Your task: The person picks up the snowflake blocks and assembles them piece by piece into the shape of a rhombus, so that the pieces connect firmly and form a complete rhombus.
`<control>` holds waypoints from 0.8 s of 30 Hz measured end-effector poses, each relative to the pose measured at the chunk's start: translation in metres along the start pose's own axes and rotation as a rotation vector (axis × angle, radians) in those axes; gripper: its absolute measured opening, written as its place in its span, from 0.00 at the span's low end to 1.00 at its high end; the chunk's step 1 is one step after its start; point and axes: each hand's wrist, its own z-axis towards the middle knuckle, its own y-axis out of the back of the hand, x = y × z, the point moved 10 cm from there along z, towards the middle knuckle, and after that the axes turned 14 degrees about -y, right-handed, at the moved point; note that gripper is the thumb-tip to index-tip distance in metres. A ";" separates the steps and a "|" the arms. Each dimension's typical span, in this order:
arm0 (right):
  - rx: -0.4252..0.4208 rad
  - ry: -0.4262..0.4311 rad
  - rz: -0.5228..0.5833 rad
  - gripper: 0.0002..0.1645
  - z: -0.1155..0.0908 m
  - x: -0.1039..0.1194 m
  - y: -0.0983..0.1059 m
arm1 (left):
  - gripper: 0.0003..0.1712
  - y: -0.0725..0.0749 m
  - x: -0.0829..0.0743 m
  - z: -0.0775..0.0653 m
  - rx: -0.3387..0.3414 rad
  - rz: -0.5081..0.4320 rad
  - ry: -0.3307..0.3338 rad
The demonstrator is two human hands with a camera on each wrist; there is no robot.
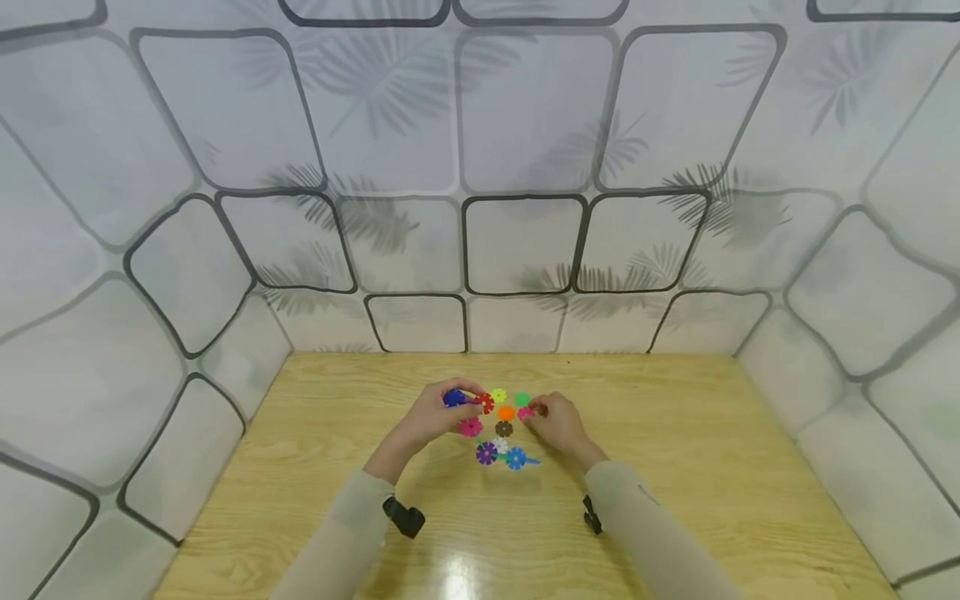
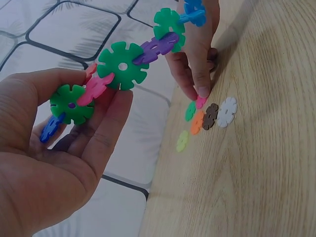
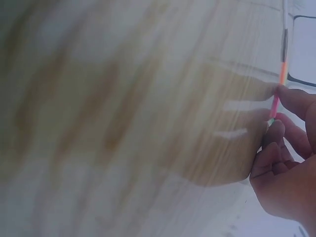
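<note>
My left hand holds up a chain of interlocking notched plastic discs, the fingers and thumb curled round one end of it. Green, pink, purple and blue pieces slot into each other along it in the left wrist view, and a red disc shows by the fingertips in the head view. The chain's other end hangs toward me with a light blue disc. Down on the table, my right hand pinches a loose pink disc between thumb and fingers.
Loose discs lie flat on the wooden table between the hands: yellow, green, orange, brown and white. Patterned cloth walls enclose the table at the back and both sides.
</note>
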 end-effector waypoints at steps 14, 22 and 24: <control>0.024 -0.014 0.038 0.13 -0.005 0.007 0.002 | 0.18 0.005 -0.004 -0.003 -0.016 0.013 0.001; 0.054 0.039 0.094 0.10 -0.013 0.014 0.009 | 0.18 0.007 -0.001 -0.002 -0.022 0.016 -0.008; 0.055 0.047 0.093 0.10 -0.014 0.014 0.011 | 0.18 0.007 0.000 -0.002 -0.019 0.015 -0.007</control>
